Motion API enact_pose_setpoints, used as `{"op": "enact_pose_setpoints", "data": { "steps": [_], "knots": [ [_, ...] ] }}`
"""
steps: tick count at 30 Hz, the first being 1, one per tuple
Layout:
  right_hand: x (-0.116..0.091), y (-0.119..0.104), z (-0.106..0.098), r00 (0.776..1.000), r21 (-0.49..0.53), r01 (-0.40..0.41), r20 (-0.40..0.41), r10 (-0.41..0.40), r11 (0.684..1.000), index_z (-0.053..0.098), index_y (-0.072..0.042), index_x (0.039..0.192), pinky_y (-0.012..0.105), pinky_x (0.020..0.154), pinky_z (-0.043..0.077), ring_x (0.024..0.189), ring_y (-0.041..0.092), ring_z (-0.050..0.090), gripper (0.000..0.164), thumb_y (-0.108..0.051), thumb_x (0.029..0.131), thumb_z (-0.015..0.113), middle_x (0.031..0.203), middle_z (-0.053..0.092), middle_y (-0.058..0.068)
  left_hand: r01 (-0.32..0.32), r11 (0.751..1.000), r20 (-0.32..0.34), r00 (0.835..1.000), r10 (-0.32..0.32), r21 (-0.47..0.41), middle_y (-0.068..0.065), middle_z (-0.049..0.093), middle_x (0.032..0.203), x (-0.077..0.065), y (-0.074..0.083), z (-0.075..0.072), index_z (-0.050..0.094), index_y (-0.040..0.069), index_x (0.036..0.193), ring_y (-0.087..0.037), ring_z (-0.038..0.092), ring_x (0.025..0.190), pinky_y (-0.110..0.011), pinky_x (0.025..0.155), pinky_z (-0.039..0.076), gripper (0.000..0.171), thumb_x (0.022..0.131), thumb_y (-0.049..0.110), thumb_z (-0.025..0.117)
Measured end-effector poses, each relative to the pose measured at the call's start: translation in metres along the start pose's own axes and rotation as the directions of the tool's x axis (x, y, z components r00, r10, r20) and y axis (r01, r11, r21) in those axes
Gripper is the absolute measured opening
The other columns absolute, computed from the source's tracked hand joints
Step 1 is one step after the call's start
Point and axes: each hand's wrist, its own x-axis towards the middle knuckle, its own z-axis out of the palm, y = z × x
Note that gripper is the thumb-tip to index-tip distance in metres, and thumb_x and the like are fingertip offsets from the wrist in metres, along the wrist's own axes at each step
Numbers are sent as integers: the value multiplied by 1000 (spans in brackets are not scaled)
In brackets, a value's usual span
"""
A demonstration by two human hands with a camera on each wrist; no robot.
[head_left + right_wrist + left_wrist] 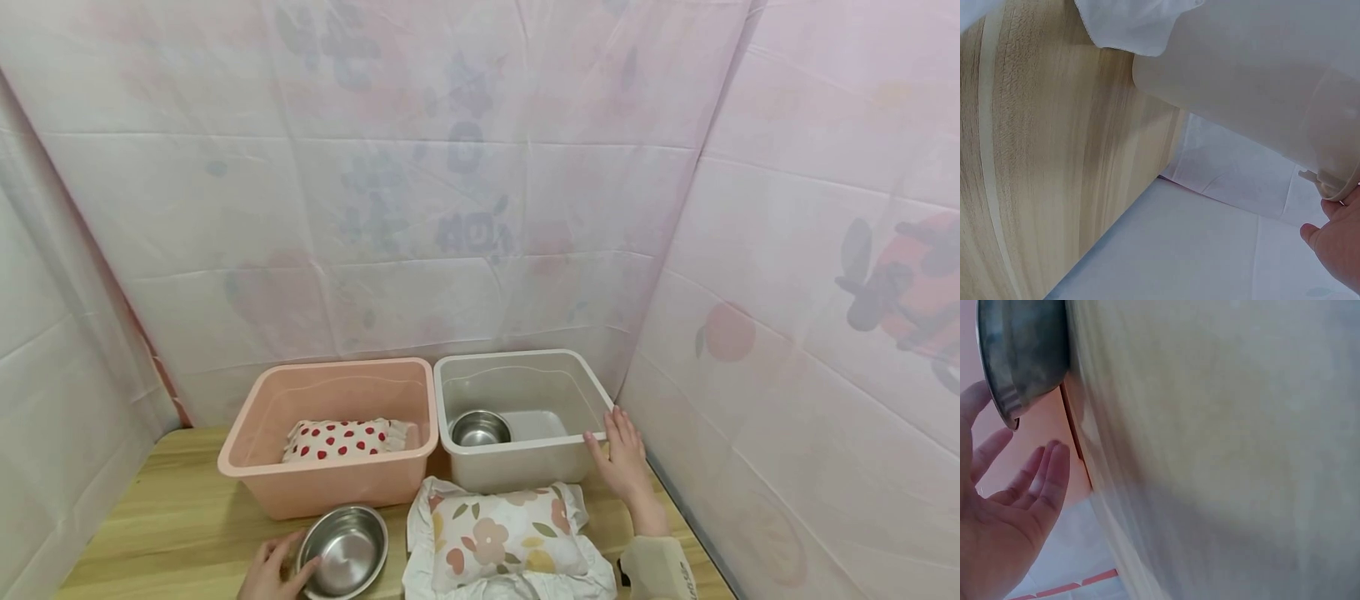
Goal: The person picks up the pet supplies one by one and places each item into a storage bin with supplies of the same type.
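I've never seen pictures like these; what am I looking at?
No robot here: a person is working bare-handed. The wide picture comes from a camera worn on the head; the other two come from cameras on the wrists. On the wooden table stand a pink bin holding a red-patterned cushion and a grey bin holding a steel bowl. In front are a flowered cushion and a second bowl. The left hand seems to pinch that bowl's rim; the right hand touches a corner of the grey bin.
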Motion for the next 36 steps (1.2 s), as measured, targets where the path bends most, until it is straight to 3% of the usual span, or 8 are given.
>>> {"op": "enact_pose_setpoints", "data": {
  "steps": [9,13,17,21,25,36],
  "knots": [
    [0,-2,-1,1000,21,0,0,0,1000,31,14,144,67,111,7,142,50,12,67,-33,100,51,154,18,34,11,999,168,986,-4,-41,-14,59,92,10,-2,-1,52,-4,134,-17,55,73,-31,61,47,62,86,27,75],
    [-1,-3,-2,1000,15,1,1,-1,1000,31,14,144,67,111,7,142,49,12,67,-32,101,51,154,18,34,5,999,229,973,6,-48,-25,62,111,14,-3,0,46,-6,139,-26,61,83,-40,70,51,67,87,27,73],
    [-1,-4,-3,1000,5,4,1,-4,1000,31,14,145,67,111,8,142,50,13,66,-32,101,50,153,18,34,-9,999,255,967,22,-52,-35,56,124,15,-5,1,43,-7,140,-40,64,95,-53,79,52,68,88,26,72],
    [-1,-4,-3,1000,3,3,3,-3,1000,31,13,145,67,111,7,142,49,13,66,-32,101,50,154,18,34,-21,999,275,961,33,-46,-35,52,130,17,-6,2,44,-2,142,-47,62,99,-58,82,50,65,90,28,69],
    [-1,-3,-2,1000,2,6,-1,-6,1000,31,13,145,67,111,7,142,49,13,65,-31,101,50,154,19,33,-6,997,278,960,26,-73,-32,50,135,18,-6,4,47,3,143,-48,61,104,-58,86,49,61,91,29,67],
    [0,1,2,1000,7,16,-20,-16,1000,34,13,144,67,110,6,141,50,14,65,-32,100,51,153,20,34,-8,995,281,959,37,-101,-31,57,127,19,-11,6,53,1,137,-45,61,107,-54,88,50,52,92,23,67]
  ]
}}
